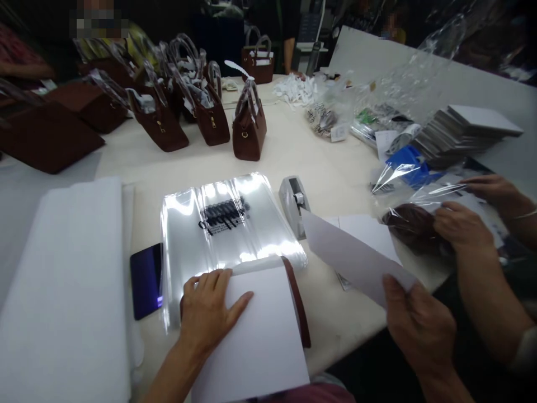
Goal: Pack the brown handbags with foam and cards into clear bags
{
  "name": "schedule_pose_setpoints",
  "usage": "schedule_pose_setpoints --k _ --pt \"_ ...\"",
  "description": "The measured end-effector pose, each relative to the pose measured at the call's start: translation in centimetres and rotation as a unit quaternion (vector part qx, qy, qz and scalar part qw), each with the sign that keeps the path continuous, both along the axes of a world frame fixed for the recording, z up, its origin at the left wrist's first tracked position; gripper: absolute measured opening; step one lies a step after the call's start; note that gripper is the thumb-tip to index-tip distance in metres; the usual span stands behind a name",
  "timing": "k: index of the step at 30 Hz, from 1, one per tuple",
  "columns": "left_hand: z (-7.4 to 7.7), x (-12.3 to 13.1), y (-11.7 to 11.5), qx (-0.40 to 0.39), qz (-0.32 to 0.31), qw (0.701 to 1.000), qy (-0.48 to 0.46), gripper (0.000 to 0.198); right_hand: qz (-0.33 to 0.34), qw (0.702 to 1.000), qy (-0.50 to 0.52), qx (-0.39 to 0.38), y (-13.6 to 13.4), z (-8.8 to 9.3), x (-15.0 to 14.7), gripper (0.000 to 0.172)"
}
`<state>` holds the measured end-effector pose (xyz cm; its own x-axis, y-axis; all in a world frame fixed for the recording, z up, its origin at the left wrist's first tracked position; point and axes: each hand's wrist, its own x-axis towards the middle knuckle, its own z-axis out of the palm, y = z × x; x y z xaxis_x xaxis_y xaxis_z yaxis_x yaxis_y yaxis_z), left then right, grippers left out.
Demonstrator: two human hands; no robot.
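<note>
My left hand point(211, 309) lies with its fingers spread on a sheet of white card point(264, 336). Under that card is a brown bag point(298, 305), of which only an edge shows on the right. Pinched in my right hand point(419, 322) is a second white card point(348, 254), tilted above the table. Beyond my left hand lies a stack of clear plastic bags point(235, 218) with black print. A tape dispenser point(294, 204) stands just right of that stack. More white card point(369, 232) lies partly hidden behind the held one.
A phone point(146, 280) and folded white sheeting point(71, 280) lie at left. Several brown handbags point(249, 131) stand farther back. At right, a co-worker's hands point(464, 226) handle a brown item in clear plastic, near a stack of grey boards point(461, 131).
</note>
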<state>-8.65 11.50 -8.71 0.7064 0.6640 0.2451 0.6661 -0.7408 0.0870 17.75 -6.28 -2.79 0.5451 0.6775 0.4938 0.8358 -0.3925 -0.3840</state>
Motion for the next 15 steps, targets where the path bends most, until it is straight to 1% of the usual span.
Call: schedule_pose_setpoints --k 2,3,5,7,8,10,11,12,13,15 --pt "0.6 -0.3 -0.7 0.006 -0.009 1.000 -0.019 0.045 0.124 0.992 0.008 0.029 2.5 0.1 -1.6 0.032" --pt "0.9 -0.5 -1.2 0.009 -0.012 0.999 -0.028 0.045 0.174 0.984 0.024 0.035 3.7 -0.1 -2.4 0.037" --pt "1.8 -1.1 -2.1 0.013 -0.019 0.999 -0.046 0.045 0.229 0.971 0.061 0.025 6.0 -1.1 -3.7 0.041" --pt "2.6 -1.8 -3.0 0.017 -0.022 0.998 -0.064 0.048 0.252 0.959 0.126 -0.029 8.1 -2.5 -4.6 0.037" --pt "2.9 -2.2 -3.5 0.020 -0.019 0.997 -0.071 0.050 0.265 0.945 0.178 -0.073 9.0 -3.2 -4.8 0.037" --pt "3.3 -3.2 -4.3 0.028 -0.007 0.996 -0.083 0.051 0.279 0.899 0.300 -0.152 10.7 -4.5 -4.5 0.042" --pt "3.3 -3.7 -4.6 0.035 0.000 0.996 -0.088 0.051 0.278 0.879 0.344 -0.176 11.5 -5.1 -4.1 0.046" --pt "3.3 -4.3 -4.9 0.042 0.004 0.995 -0.089 0.051 0.274 0.869 0.364 -0.190 12.4 -5.7 -3.5 0.048" --pt "3.3 -4.9 -5.3 0.050 0.005 0.995 -0.090 0.051 0.268 0.872 0.357 -0.199 13.2 -6.3 -2.9 0.048" --pt "3.2 -6.1 -5.9 0.065 0.002 0.994 -0.086 0.055 0.283 0.886 0.285 -0.233 14.9 -7.6 -1.9 0.051"
